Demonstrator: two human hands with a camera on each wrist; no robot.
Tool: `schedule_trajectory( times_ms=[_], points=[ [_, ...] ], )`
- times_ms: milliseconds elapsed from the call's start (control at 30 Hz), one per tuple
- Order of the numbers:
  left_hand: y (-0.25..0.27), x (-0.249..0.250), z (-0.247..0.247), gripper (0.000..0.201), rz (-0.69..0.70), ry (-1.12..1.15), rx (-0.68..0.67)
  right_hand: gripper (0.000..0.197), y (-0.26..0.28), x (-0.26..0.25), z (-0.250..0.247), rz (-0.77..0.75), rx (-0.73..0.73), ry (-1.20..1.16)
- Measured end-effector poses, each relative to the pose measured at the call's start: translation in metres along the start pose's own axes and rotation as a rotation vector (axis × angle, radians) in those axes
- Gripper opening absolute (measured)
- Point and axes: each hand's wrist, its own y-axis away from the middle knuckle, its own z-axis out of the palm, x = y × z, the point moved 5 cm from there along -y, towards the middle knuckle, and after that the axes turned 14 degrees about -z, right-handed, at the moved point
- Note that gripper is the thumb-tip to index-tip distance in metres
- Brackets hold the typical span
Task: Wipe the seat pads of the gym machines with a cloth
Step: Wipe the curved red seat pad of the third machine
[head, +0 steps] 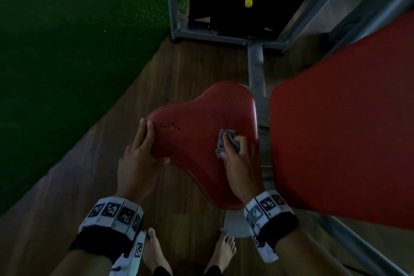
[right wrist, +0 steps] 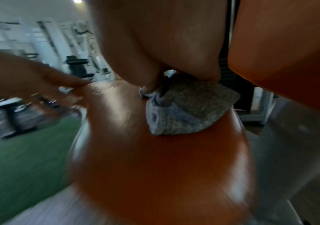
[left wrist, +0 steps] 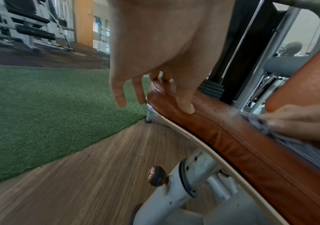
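You can read no clear text here: the round knob [left wrist: 156, 176] on the seat post bears curved lettering too small to make out, and your wristbands [head: 116, 213] carry only black-and-white coded squares.

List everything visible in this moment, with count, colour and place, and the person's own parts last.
seat pad: one, red, centre, on a grey post
cloth: one, grey, bunched on the seat pad
back pad: one, red, right of the seat pad
machine frame: one, grey metal, beyond the seat pad
adjustment knob: one, dark, on the post under the seat pad
turf: green, left
wood floor: brown, underneath
left hand: rests on the seat pad's left edge
right hand: presses the cloth down
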Motion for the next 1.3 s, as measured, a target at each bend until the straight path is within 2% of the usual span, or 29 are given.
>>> schedule_trajectory(
  times_ms=[133,367,467,633,833,1067,1167,1300],
  points=[
    [0.000,0.001,0.002,0.109,-0.016,0.003,0.006,0.057,0.020,-0.002,0.002,-0.040,-0.041,0.014],
    [-0.003,0.001,0.002,0.107,-0.038,0.011,-0.014,0.054,-0.023,0.004,-0.003,-0.033,0.000,0.050],
    [-0.005,0.001,0.003,0.108,-0.031,0.023,-0.013,0.053,-0.015,-0.001,-0.003,-0.015,0.009,0.088],
    [-0.006,-0.002,0.006,0.110,-0.020,0.032,0.001,0.056,-0.006,-0.006,0.001,-0.028,-0.059,0.099],
    [-0.001,-0.002,0.004,0.110,0.012,0.027,0.026,0.056,-0.056,0.008,-0.005,0.046,-0.038,0.087],
    [0.002,0.000,0.003,0.109,0.035,0.066,0.038,0.060,-0.032,0.002,-0.005,-0.086,-0.049,0.099],
    [0.005,0.001,0.001,0.109,0.024,0.069,0.048,0.063,-0.045,0.009,-0.003,-0.075,-0.084,0.088],
    [0.008,0.004,-0.001,0.107,-0.011,0.066,0.041,0.063,-0.057,0.011,-0.005,-0.023,-0.037,0.067]
  ],
)
